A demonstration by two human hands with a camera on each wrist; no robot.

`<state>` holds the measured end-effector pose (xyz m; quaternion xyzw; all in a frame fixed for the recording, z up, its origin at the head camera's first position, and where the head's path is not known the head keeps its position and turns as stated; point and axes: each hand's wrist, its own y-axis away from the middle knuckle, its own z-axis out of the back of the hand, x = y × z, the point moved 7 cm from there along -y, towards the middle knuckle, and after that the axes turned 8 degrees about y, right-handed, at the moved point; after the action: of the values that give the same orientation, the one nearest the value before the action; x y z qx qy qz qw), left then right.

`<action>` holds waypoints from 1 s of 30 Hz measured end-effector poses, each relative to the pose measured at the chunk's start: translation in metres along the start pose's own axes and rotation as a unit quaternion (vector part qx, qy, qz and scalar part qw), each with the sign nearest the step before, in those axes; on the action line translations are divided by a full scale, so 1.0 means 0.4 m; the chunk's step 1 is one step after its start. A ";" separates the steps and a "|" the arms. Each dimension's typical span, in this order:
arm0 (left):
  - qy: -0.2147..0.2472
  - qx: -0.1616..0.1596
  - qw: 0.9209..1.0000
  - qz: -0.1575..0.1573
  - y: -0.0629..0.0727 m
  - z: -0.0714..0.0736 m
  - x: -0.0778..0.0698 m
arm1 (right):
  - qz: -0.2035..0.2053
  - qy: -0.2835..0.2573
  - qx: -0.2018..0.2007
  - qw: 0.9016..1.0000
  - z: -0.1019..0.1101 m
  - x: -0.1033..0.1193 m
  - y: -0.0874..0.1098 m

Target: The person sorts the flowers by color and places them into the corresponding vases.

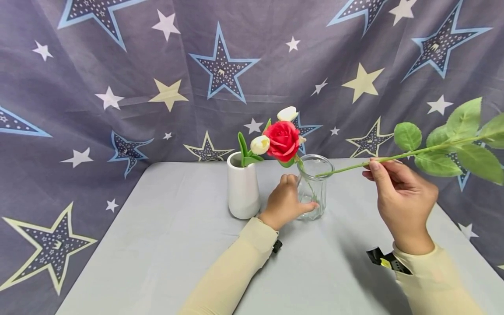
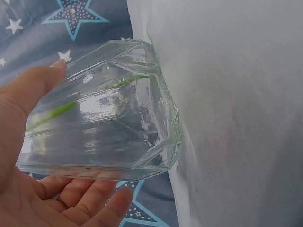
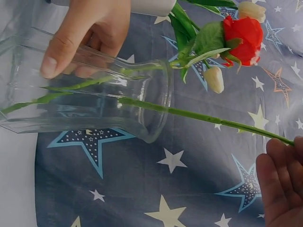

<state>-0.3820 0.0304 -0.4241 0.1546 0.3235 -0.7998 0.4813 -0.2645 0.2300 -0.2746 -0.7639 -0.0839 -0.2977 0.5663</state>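
Note:
My left hand (image 1: 285, 201) grips the side of a clear, faceted glass vase (image 1: 321, 192), its thumb and fingers on opposite sides in the left wrist view. A red rose (image 1: 282, 141) leans out over the vase's left rim, and its stem shows through the glass. Between thumb and fingers, my right hand (image 1: 411, 197) pinches a long green stem (image 1: 346, 168) with several leaves (image 1: 466, 127). That stem slants down to the left, and its cut end lies just inside the vase's mouth in the right wrist view. The flower end is out of the head view.
A white vase (image 1: 243, 188) stands left of the glass one, with green leaves (image 1: 243, 144) rising from it. White tulips (image 1: 260, 145) show beside the rose. A grey cloth covers the table (image 1: 177, 245), and a star-patterned curtain (image 1: 130, 78) hangs behind.

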 end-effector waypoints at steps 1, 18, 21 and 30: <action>-0.001 0.000 1.000 0.000 0.000 0.000 0.000 | 0.000 0.006 0.004 1.000 -0.002 -0.001 0.001; 0.003 -0.001 1.000 0.003 -0.001 0.001 -0.001 | 0.023 0.193 0.090 0.977 -0.015 -0.081 0.026; 0.003 -0.002 1.000 0.003 -0.001 0.002 -0.001 | 0.029 0.203 0.098 0.974 -0.021 -0.087 0.030; -0.004 -0.005 1.000 0.004 0.000 -0.002 -0.001 | 0.044 0.221 0.114 0.968 -0.052 -0.059 0.041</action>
<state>-0.3819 0.0311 -0.4245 0.1503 0.3249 -0.7970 0.4865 -0.2836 0.2102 -0.2973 -0.6127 0.0434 -0.4222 0.6667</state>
